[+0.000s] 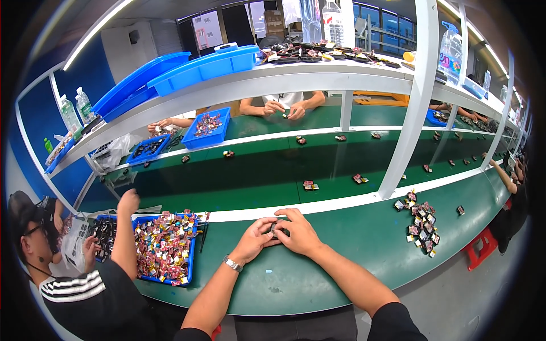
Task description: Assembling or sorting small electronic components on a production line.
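Both hands, left hand (253, 238) and right hand (297, 232), pinch a small dark part (275, 229), seemingly between the fingertips.

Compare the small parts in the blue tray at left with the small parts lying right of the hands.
The tray parts are heaped inside a blue tray; the loose parts lie directly on the green bench. The tray heap is far larger. Both are small, mixed-colour pieces.

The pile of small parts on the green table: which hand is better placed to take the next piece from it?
Probably the right hand. The pile lies to the person's right, with bare table between. The left hand would have to cross over. Both hands now pinch one small part.
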A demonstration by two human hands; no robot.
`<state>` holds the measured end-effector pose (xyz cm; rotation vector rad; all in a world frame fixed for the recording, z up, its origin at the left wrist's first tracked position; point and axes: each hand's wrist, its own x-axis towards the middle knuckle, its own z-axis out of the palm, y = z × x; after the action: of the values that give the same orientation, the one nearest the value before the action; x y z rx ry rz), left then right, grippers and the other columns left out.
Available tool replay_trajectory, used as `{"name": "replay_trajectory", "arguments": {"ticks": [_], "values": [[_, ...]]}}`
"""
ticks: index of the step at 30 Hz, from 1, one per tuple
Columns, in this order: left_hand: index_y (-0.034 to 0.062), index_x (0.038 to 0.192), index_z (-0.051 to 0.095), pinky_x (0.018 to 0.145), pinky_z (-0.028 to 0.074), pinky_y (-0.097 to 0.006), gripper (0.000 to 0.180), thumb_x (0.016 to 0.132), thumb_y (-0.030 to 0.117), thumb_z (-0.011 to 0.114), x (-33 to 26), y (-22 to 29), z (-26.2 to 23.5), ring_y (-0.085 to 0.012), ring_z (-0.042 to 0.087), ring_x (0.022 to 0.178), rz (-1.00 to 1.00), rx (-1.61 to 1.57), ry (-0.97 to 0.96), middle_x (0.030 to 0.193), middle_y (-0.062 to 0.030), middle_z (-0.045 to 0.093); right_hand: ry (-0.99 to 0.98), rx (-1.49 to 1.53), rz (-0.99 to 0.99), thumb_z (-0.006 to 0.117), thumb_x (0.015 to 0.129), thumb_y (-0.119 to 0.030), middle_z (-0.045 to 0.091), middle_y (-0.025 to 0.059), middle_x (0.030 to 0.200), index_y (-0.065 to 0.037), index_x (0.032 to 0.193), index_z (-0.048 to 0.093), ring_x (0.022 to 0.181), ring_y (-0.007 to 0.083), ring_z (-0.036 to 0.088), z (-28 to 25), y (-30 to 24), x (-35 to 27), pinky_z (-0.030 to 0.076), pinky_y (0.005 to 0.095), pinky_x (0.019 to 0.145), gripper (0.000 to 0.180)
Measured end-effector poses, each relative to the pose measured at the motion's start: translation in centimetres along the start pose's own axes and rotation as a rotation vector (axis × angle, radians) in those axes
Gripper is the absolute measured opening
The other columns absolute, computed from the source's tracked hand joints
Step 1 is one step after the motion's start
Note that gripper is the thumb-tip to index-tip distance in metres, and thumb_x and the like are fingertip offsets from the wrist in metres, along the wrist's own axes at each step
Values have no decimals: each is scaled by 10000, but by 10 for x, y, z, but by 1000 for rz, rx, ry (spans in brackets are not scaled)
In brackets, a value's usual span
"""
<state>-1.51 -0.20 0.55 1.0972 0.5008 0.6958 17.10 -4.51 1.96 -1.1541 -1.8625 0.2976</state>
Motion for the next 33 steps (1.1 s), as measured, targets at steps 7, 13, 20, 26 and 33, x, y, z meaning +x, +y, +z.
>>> {"name": "replay_trajectory", "arguments": {"ticks": [7, 13, 20, 26, 33], "values": [[26, 1373, 417, 985, 517, -374, 401, 983, 58, 506, 0, 2, 3, -191, 554, 1191, -2, -3, 18, 1340, -92, 508, -31, 29, 1, 658, 832, -130, 561, 101, 1273, -52, 836, 677, 1225, 299, 480, -5, 2, 0, 468, 392, 959, 81], [50, 1264, 474, 943, 540, -398, 301, 975, 92, 547, -2, -1, 1, -177, 601, 1087, -28, 4, 62, 1215, -76, 569, -147, 120, 6, 651, 839, -124, 532, 108, 1315, -45, 874, 683, 1260, 302, 446, -7, -1, -2, 488, 389, 940, 93], [72, 1208, 447, 951, 530, -419, 231, 986, 76, 509, 0, -2, -3, -195, 600, 1099, -16, -83, 10, 1230, -95, 569, -30, 34, -44, 712, 806, -106, 578, 93, 1231, -58, 896, 703, 1188, 287, 504, 2, -1, -2, 494, 372, 932, 102], [68, 1217, 445, 968, 513, -421, 240, 983, 71, 499, 0, -6, -3, -215, 586, 1131, 39, -112, -16, 1267, -122, 551, 88, 19, -7, 727, 791, -100, 609, 83, 1170, -52, 881, 708, 1144, 277, 537, 9, -7, -8, 493, 374, 927, 104], [60, 1217, 449, 991, 488, -424, 262, 966, 59, 524, 3, -10, -8, -228, 552, 1183, 63, -158, -27, 1355, -139, 498, 70, -35, -92, 739, 774, -77, 617, 78, 1160, -57, 892, 711, 1144, 277, 542, 3, -4, -5, 482, 372, 941, 124]]}}
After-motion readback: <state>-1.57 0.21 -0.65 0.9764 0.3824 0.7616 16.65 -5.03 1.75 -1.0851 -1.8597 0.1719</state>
